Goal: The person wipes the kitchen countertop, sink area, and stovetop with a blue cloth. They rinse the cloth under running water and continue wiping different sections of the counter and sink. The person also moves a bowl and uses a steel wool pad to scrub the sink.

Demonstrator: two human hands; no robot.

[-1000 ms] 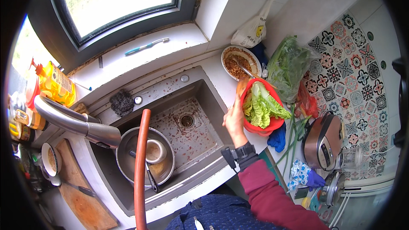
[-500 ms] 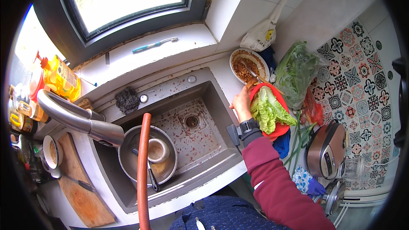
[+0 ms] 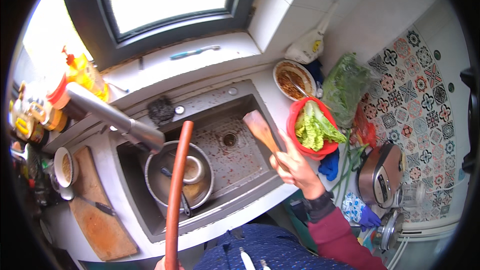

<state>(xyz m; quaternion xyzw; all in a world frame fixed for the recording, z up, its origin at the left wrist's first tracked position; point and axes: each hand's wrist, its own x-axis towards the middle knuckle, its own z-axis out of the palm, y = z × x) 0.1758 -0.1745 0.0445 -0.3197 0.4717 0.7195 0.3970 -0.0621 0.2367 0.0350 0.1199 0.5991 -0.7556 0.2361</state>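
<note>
My right hand [image 3: 297, 167] grips the handle of a wooden spatula [image 3: 261, 130], its flat blade held over the right part of the sink [image 3: 227, 175]. At the lower edge, my left hand [image 3: 161, 264] is only partly in view, wrapped round a long reddish-brown rod [image 3: 176, 195] that rises across the sink. Behind the rod, a metal pot [image 3: 210, 190] stands in the sink with cloudy water, a small pale bowl [image 3: 194, 170] and a dark-handled utensil [image 3: 185, 204] in it. Reddish food bits are scattered over the sink bottom around the drain [image 3: 230, 140].
A metal faucet [image 3: 125, 122] reaches over the sink. To the right are a red basin [image 3: 327, 151] of leafy greens [image 3: 315, 127], a bowl of brown food [image 3: 276, 84], bagged vegetables [image 3: 345, 90] and a rice cooker [image 3: 380, 175]. A knife [image 3: 102, 207] lies on the cutting board [image 3: 102, 237] at left.
My right hand has come back from beside the food bowl toward the sink, now with the wooden spatula plainly in it. My left hand has come into view on the rod.
</note>
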